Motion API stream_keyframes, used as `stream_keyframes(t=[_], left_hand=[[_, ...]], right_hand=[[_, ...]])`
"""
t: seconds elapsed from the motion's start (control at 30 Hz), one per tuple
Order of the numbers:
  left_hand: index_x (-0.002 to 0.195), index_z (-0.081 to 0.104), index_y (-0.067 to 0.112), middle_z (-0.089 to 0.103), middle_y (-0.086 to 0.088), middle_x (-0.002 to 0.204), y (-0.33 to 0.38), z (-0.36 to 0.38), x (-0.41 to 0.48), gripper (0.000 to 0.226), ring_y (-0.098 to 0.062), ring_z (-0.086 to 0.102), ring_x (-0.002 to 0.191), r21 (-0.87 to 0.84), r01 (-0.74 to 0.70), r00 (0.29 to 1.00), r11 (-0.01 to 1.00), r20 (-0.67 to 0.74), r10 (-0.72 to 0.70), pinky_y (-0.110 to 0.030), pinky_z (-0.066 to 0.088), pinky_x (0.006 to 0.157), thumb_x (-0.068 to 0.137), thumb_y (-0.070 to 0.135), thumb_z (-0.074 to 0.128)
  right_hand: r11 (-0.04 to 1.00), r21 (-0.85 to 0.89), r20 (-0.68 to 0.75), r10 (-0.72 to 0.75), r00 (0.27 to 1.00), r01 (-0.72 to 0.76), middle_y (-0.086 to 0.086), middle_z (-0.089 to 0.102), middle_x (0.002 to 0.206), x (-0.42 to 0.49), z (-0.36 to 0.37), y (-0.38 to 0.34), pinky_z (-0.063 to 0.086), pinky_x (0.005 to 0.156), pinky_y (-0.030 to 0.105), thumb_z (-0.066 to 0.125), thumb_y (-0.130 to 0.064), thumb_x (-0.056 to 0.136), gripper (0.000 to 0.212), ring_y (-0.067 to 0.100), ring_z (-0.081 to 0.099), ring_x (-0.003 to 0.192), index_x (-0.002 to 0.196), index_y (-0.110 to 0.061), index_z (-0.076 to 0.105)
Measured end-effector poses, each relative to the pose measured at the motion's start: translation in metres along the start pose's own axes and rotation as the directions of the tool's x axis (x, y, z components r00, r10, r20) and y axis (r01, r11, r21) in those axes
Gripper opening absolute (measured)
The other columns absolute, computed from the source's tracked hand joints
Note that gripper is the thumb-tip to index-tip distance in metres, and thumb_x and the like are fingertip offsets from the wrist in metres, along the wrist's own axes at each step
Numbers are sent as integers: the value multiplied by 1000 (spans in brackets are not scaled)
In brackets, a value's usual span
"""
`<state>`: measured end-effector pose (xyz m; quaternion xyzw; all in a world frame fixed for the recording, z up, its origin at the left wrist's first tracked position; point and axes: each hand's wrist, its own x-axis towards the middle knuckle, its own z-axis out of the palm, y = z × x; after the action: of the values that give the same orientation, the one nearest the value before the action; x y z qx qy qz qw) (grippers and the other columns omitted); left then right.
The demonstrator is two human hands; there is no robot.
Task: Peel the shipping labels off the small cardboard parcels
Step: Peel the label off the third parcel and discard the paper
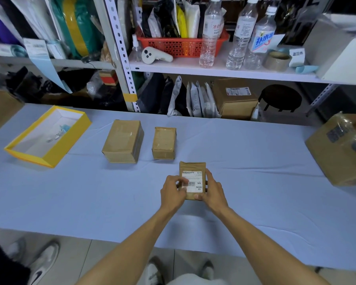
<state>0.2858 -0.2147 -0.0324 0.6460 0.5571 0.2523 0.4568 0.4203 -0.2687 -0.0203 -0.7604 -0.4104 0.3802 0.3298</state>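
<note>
A small cardboard parcel (192, 167) sits near the middle of the table, with a white shipping label (193, 181) on its top face. My left hand (173, 192) grips the parcel's left side, its thumb on the label's lower left corner. My right hand (213, 189) grips the right side, thumb at the near edge. Two more cardboard parcels stand farther back with no label showing on top: a larger one (122, 140) and a smaller one (164, 142).
A yellow open box (47, 157) holding a few scraps lies at the left. A big taped carton (341, 149) sits at the table's right edge. The table has a pale blue cover (255, 182). Metal shelves with bottles, bags and boxes stand behind.
</note>
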Motion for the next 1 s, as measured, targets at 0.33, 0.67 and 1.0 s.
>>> stream_keyframes(t=[0.33,0.67,1.0], left_hand=[[136,50,12,60,-9,118,-5,0,-3,44,-22,59,108,125,-157,988,980,29,155,-37,50,96,92,14,54],[111,59,13,65,-2,108,11,4,5,21,-15,63,98,0,-39,989,999,-142,39,-25,53,84,90,11,59],[95,64,14,70,-1,96,22,3,18,16,-19,64,88,205,100,977,974,-204,-57,-30,46,75,94,26,54]], right_hand=[[1000,11,-1,9,1000,-9,3,68,110,0,0,-1,59,82,43,68,-16,79,72,22,65,97,140,-30,32],[1000,-6,-32,-15,999,15,4,68,110,-6,3,-3,59,80,41,68,-13,81,74,22,66,96,142,-29,30],[999,-9,-38,-48,998,47,1,68,110,-13,3,1,61,76,38,71,-17,80,78,19,67,94,141,-34,26]])
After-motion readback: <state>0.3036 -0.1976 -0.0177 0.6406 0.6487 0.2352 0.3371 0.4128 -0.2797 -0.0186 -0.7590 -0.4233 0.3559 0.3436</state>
